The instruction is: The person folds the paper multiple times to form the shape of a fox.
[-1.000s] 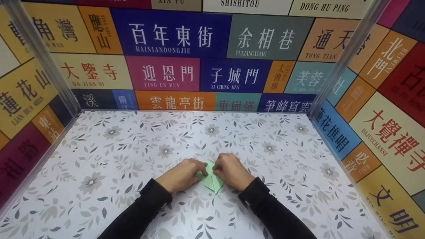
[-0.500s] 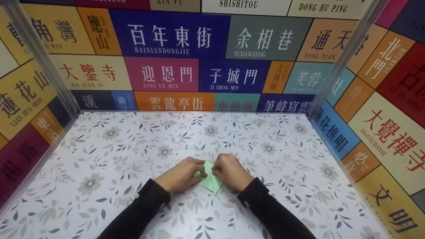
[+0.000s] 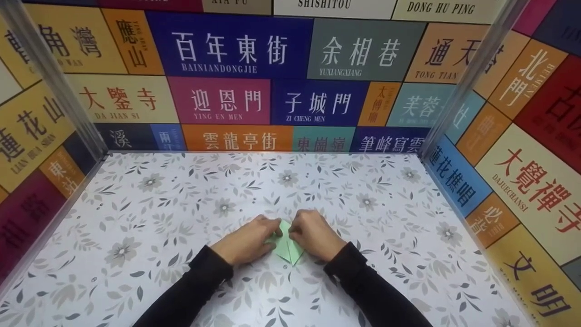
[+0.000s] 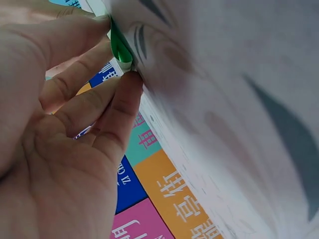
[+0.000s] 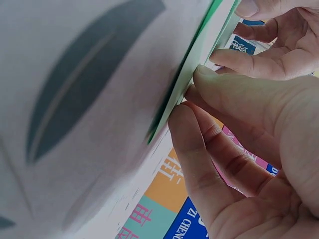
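Observation:
A small folded piece of light green paper (image 3: 289, 253) lies on the flowered tabletop between both hands, with a pointed end toward the person and a crease line down its lower part. On its left side, my left hand (image 3: 248, 240) holds the edge; the left wrist view shows thumb and fingers at a curled green fold (image 4: 121, 50). From the right, my right hand (image 3: 315, 234) pinches the other edge. Thumb and fingertips sit at the paper's thin edge (image 5: 195, 57) in the right wrist view. Fingers hide the paper's upper sides in the head view.
The white tabletop (image 3: 181, 190) carries a grey leaf and flower print. Upright panels (image 3: 231, 45) with coloured sign blocks stand at the back and both sides. Clear corner strips (image 3: 472, 72) join them. Black sleeves (image 3: 363, 281) cover both forearms.
The left fingers shift slightly along the paper's left edge. The right hand keeps nearly the same place, and the paper stays almost where it was.

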### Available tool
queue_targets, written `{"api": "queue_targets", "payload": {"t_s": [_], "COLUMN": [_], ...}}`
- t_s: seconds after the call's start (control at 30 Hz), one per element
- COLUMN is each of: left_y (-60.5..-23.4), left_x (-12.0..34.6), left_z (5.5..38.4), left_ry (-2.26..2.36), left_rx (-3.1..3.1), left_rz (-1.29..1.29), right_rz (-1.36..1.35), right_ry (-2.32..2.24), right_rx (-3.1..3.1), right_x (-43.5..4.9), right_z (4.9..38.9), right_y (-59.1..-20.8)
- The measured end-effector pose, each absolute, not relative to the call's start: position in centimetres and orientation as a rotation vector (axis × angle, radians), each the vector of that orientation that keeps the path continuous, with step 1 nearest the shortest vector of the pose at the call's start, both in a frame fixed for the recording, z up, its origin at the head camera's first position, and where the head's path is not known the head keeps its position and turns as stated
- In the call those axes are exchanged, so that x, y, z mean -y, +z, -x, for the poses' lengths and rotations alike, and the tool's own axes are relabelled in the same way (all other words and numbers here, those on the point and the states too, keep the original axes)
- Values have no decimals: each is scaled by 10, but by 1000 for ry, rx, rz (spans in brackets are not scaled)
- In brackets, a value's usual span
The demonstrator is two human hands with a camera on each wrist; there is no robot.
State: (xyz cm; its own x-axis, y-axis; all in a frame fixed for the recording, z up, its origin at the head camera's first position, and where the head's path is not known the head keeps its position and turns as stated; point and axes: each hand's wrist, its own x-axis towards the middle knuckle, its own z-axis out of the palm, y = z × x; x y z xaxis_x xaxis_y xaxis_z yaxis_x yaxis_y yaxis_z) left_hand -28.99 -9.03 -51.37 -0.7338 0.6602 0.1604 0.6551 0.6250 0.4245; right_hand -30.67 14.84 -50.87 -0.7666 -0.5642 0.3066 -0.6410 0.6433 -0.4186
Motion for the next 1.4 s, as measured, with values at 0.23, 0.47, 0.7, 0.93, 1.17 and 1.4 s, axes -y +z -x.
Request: {"api": "queue_targets", "payload": {"t_s": [0.23, 0.47, 0.7, 0.93, 1.17, 1.4], "left_y": [-513, -512, -512, -509, -510, -512], "left_x": [89, 81, 81, 88, 91, 93], "left_z": [287, 286, 288, 289, 291, 293], "left_ry": [705, 611, 639, 702, 702, 722], "left_rx": [-2841, -2897, -2878, -2824, -2845, -2846], "left_rz": [-1136, -1147, -1138, -1105, -1235, -1285], "right_rz": [-1038, -1059, -1025, -1023, -1013, -1015], "right_ry": [782, 788, 782, 804, 799, 786], "right_rx": [2676, 2650, 2677, 2700, 2719, 2677], "right_x": [-148, -151, -150, -149, -148, -148], "right_z": [307, 308, 308, 308, 308, 306], "right_y": [-510, -511, -511, -511, -509, -509]}}
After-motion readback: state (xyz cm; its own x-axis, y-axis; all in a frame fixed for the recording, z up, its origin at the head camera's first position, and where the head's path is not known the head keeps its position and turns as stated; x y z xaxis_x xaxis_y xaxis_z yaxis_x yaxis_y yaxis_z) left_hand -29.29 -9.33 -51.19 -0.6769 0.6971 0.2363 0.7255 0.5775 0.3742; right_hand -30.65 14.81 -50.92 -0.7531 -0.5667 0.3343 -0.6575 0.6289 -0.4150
